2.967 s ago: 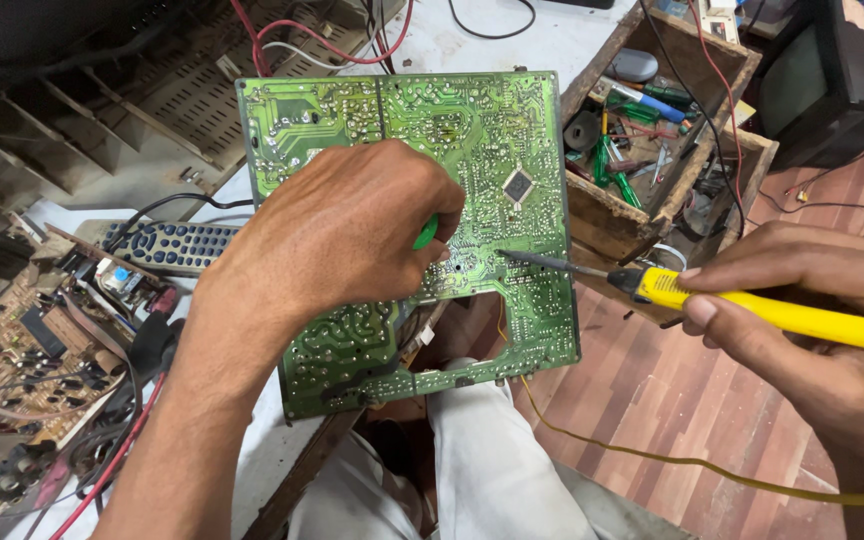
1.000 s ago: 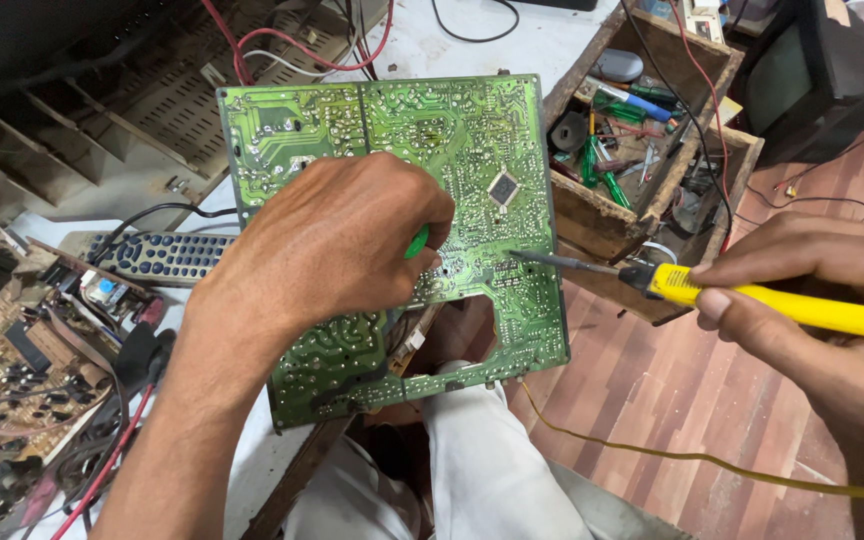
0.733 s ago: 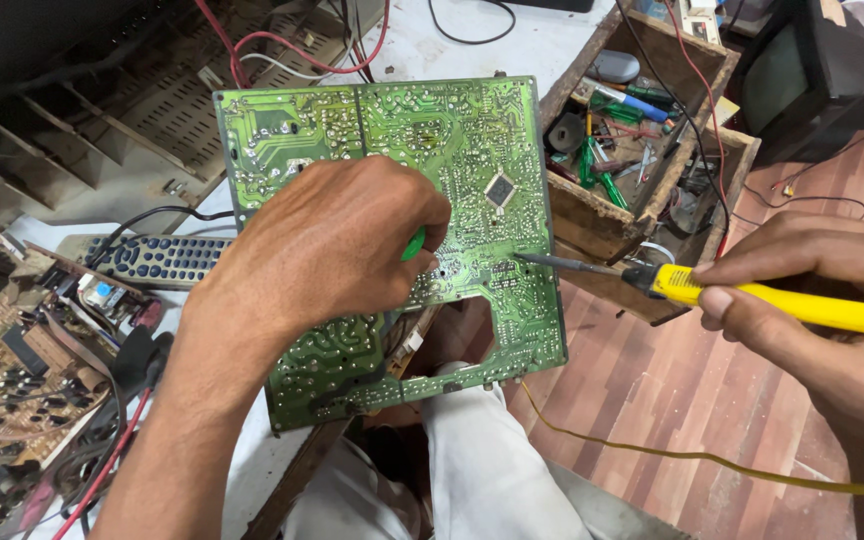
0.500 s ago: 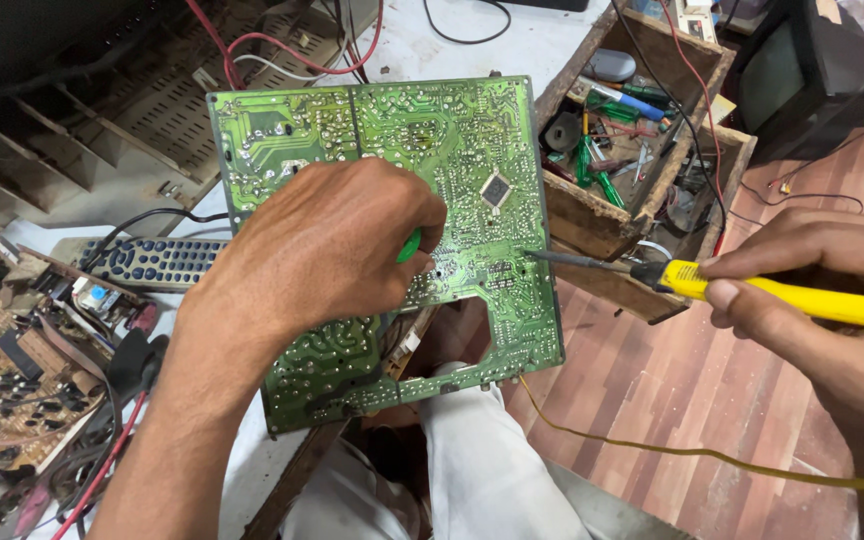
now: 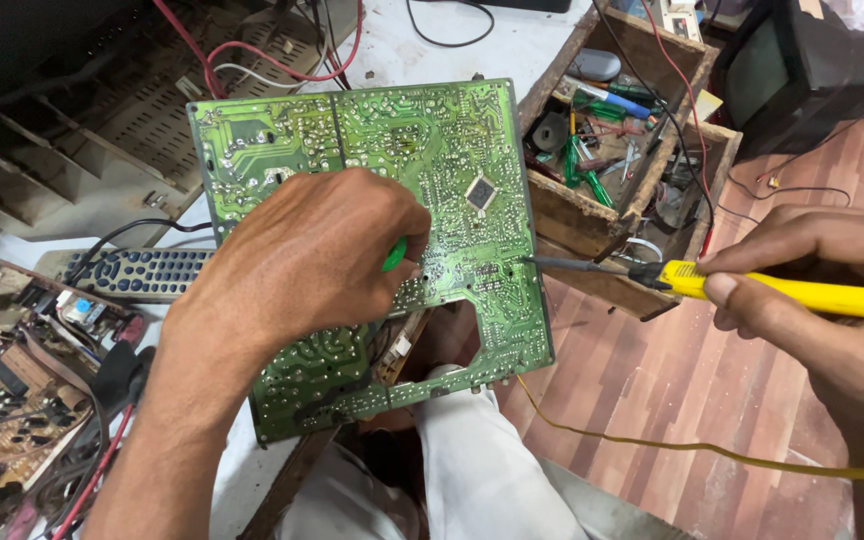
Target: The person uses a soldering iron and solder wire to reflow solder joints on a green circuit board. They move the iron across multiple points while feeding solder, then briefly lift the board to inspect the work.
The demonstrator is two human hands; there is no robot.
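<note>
Circuit board (image 5: 422, 190), green, solder side up, sits propped over my lap, its far edge toward the bench (image 5: 472, 40).

Head view: my left hand (image 5: 302, 270) lies on the board's middle, fingers curled shut on a small green tool (image 5: 395, 254) whose tip I cannot see. My right hand (image 5: 822, 300) has its fingers closed around a yellow soldering iron (image 5: 802, 295). The iron's long axis runs nearly level, right to left; its dark tip (image 5: 537, 261) points left and touches the board's right edge. A yellow cord (image 5: 712, 450) trails below.

Risk, as I judge it: pads there sit close together, so a tip slip could bridge neighbouring joints; dwelling too long could lift a track. The cord could snag on my knee and jerk the tip.

Wooden tool box (image 5: 622, 150) stands just right of the board, a remote control (image 5: 142, 272) to the left.
</note>
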